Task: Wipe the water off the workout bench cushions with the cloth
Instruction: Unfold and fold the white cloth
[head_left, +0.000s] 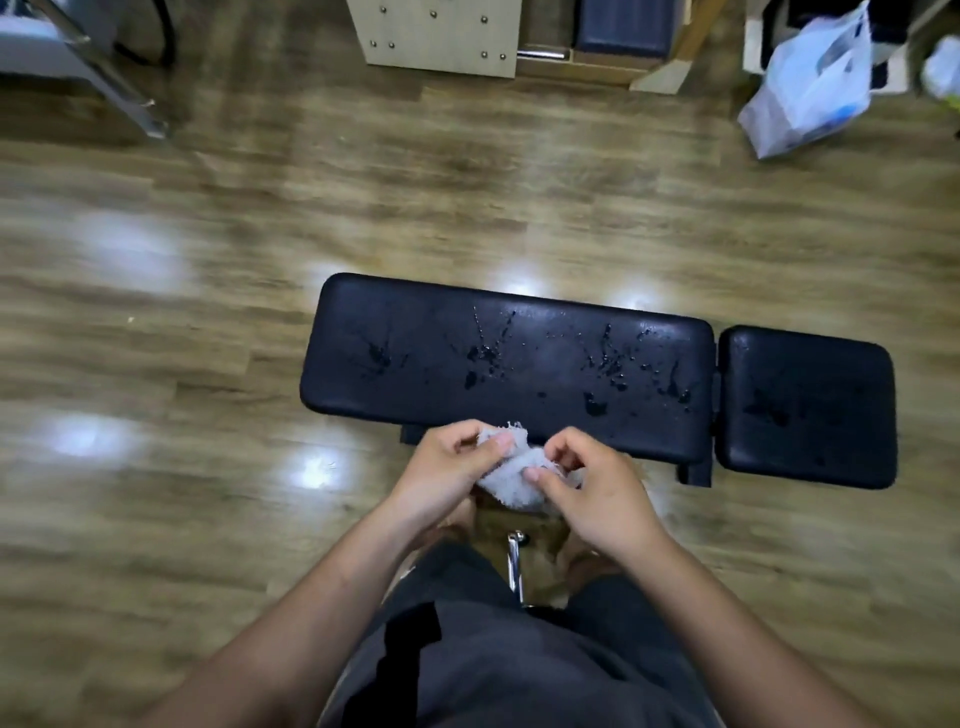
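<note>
Dark grey shorts (519, 665) (black patch (410, 649), left thigh); forearms (322, 597) bare to frame edge.

You're in what looks like a small gym or home workout room. A black padded bench (509, 364) stands on a glossy wood-look floor (208, 291). A metal frame (104, 78) shows far left, and a studded wooden box (436, 36) and a plastic bag (815, 88) sit along the far edge.

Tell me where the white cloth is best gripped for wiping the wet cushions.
Grip the crumpled middle of the cloth from above, palm over it. It is a soft wad pinched between left hand and right hand, so a top grip probably leaves its underside free to press on the long cushion.
</note>
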